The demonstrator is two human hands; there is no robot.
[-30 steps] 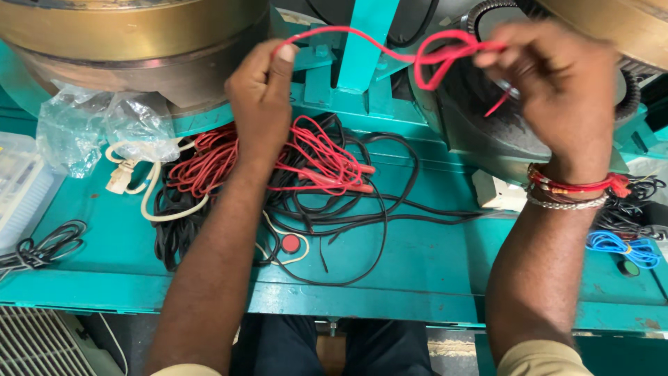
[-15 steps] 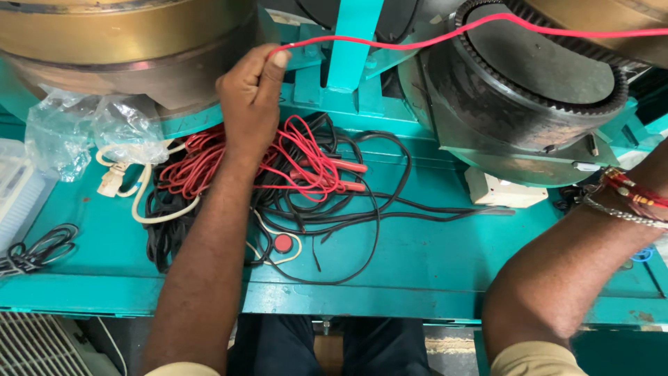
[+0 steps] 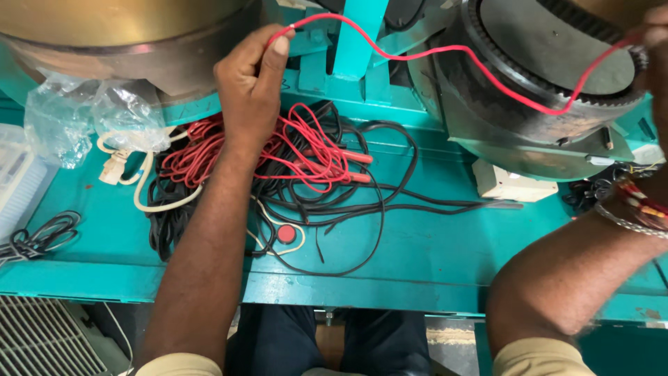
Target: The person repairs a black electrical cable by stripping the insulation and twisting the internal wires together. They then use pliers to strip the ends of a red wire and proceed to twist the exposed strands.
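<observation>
Bright, even overhead light, soft shadows under the cables, faint sheen on metal, edges slightly blurred.

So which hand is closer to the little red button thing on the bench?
Left. The left hand pinches the red wire above the red round button; the right hand is far away at the picture's top right edge.

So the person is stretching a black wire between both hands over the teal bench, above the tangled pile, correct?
Not quite: the wire stretched between the left hand and right hand is red, not black, as the head view shows. It does hang above the tangled pile on the teal bench.
</observation>
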